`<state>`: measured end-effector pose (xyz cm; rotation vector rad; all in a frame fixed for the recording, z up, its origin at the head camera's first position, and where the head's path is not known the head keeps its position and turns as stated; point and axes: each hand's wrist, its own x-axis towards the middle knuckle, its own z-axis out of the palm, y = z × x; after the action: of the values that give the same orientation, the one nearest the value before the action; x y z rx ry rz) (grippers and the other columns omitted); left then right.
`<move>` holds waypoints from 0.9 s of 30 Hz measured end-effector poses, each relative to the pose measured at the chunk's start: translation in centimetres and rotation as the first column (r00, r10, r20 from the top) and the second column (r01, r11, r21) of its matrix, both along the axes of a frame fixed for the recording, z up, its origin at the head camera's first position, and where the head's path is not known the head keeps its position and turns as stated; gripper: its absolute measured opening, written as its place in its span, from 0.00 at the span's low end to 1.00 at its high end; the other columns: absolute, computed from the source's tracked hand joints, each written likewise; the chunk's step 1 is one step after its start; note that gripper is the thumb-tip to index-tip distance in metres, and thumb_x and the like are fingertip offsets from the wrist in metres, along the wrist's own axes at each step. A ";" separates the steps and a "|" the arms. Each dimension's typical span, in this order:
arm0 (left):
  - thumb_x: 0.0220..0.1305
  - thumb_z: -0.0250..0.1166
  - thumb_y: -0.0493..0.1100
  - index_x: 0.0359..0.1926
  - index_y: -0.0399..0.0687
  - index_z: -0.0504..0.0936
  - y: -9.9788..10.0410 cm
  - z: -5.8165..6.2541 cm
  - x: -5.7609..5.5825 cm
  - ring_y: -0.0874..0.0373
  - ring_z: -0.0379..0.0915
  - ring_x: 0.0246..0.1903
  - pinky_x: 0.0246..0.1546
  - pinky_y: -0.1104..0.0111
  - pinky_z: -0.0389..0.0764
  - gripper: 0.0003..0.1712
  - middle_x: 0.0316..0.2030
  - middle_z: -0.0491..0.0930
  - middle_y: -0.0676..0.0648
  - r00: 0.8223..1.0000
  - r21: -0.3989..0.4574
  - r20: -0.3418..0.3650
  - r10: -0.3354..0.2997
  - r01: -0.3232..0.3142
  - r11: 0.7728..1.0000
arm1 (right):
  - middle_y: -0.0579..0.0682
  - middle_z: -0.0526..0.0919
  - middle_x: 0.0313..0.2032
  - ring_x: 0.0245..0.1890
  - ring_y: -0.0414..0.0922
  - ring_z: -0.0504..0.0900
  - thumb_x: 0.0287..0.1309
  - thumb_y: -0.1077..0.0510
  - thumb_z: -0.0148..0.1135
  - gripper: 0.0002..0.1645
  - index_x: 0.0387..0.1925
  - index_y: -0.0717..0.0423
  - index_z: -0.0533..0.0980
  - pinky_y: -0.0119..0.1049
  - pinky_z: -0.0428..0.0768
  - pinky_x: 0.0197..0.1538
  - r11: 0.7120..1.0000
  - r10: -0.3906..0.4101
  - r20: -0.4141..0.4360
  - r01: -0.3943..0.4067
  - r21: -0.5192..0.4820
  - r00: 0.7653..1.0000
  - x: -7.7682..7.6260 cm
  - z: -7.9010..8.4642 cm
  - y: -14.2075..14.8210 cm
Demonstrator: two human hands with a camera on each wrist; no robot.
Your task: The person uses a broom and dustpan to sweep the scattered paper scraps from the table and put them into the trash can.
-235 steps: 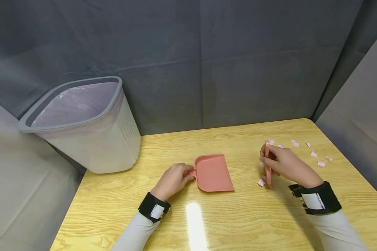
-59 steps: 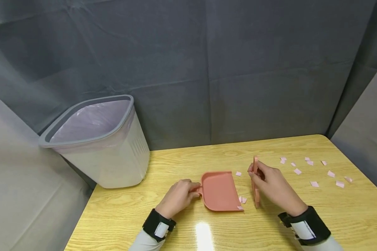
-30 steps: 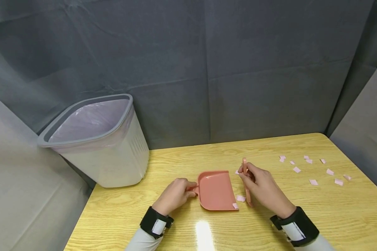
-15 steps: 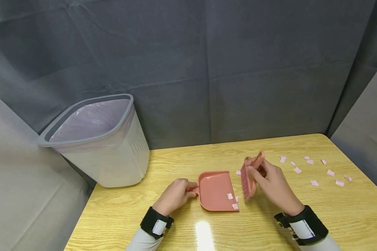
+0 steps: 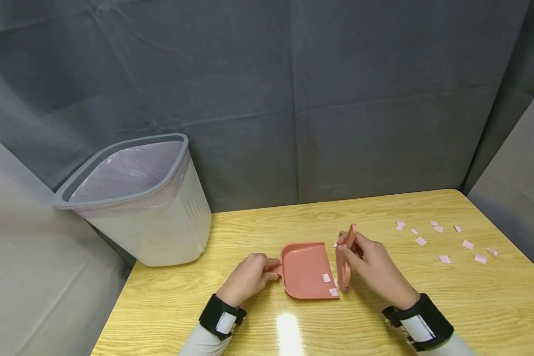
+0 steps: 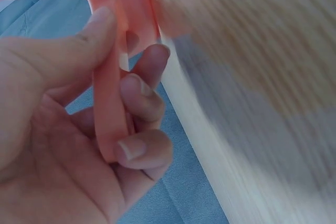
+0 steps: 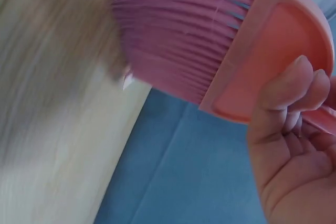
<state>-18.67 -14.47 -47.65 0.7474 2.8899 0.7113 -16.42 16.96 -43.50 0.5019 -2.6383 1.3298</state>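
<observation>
My left hand point(image 5: 248, 278) grips the handle of a coral-pink dustpan point(image 5: 302, 267), which lies on the table with its lip facing right. In the left wrist view, thumb and fingers wrap around the handle point(image 6: 107, 103). A matching hand brush point(image 5: 346, 264) stands close to the lip, held by my right hand point(image 5: 376, 267). Its pink bristles point(image 7: 178, 35) point down at the tabletop in the right wrist view. Two paper scraps lie in the pan near its lip, one being this pink square point(image 5: 326, 278). Another scrap point(image 5: 335, 244) shows beside the brush, partly hidden.
Several more pink paper scraps point(image 5: 420, 241) are scattered on the right of the wooden table point(image 5: 249, 225). At the back left stands a whitish waste bin point(image 5: 164, 232) with a grey rim and a plastic liner. Grey cloth point(image 5: 360, 99) hangs behind the table.
The brush swept left from the scraps to the dustpan's lip, lifted and tilted back, then came down at the lip again. A second scrap is now in the pan. The left hand keeps its hold.
</observation>
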 end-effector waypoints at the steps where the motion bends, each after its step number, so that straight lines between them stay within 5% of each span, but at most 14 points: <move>1: 0.64 0.74 0.43 0.55 0.47 0.89 0.0 0.0 0.0 0.66 0.70 0.29 0.32 0.72 0.73 0.18 0.33 0.83 0.52 1.000 0.000 -0.001 0.001 -0.001 1.000 | 0.54 0.87 0.42 0.33 0.38 0.77 0.76 0.54 0.59 0.13 0.51 0.59 0.79 0.32 0.73 0.33 1.000 0.005 -0.001 -0.005 -0.011 1.000 0.0 -0.1 -0.2; 5: 0.64 0.74 0.43 0.55 0.47 0.89 0.0 0.0 0.0 0.66 0.70 0.29 0.32 0.72 0.73 0.18 0.33 0.83 0.52 1.000 -0.001 -0.008 -0.002 0.002 1.000 | 0.56 0.86 0.35 0.27 0.38 0.78 0.77 0.54 0.58 0.21 0.63 0.62 0.76 0.34 0.76 0.28 0.993 0.038 0.035 -0.034 -0.109 0.999 0.3 0.1 -0.3; 8: 0.64 0.74 0.43 0.54 0.47 0.89 0.0 0.0 0.0 0.66 0.70 0.29 0.32 0.72 0.73 0.18 0.33 0.83 0.53 1.000 -0.001 -0.013 -0.007 0.007 1.000 | 0.51 0.77 0.23 0.19 0.43 0.74 0.78 0.54 0.55 0.20 0.62 0.62 0.76 0.35 0.74 0.25 0.979 0.045 0.070 -0.030 -0.204 0.997 0.4 0.5 0.1; 11: 0.64 0.74 0.42 0.54 0.47 0.89 0.1 0.0 0.0 0.66 0.70 0.29 0.32 0.72 0.73 0.17 0.32 0.83 0.53 1.000 0.003 -0.023 -0.013 0.013 1.000 | 0.51 0.76 0.23 0.20 0.45 0.74 0.79 0.55 0.54 0.17 0.58 0.63 0.76 0.35 0.74 0.25 0.970 0.003 0.053 0.010 -0.241 0.999 0.5 1.0 0.6; 20: 0.64 0.74 0.43 0.53 0.46 0.89 -0.3 0.1 -0.2 0.65 0.68 0.28 0.29 0.73 0.72 0.17 0.30 0.79 0.56 0.999 0.055 -0.045 -0.024 0.026 0.998 | 0.52 0.76 0.28 0.22 0.39 0.69 0.77 0.54 0.58 0.20 0.58 0.65 0.76 0.33 0.69 0.24 0.981 -0.177 -0.057 0.172 -0.096 0.983 0.1 2.1 2.4; 27: 0.63 0.73 0.42 0.51 0.47 0.90 -1.7 2.4 -0.2 0.63 0.70 0.28 0.30 0.71 0.75 0.15 0.31 0.81 0.54 0.996 0.148 -0.089 0.027 -0.014 0.989 | 0.57 0.84 0.39 0.30 0.40 0.72 0.76 0.55 0.59 0.19 0.57 0.65 0.78 0.31 0.70 0.29 0.985 -0.167 -0.058 0.165 -0.044 0.984 -0.3 2.2 3.3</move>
<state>-18.91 -16.17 -45.28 0.7863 2.9555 0.9256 -16.74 20.27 -41.31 0.3042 -2.5362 1.2914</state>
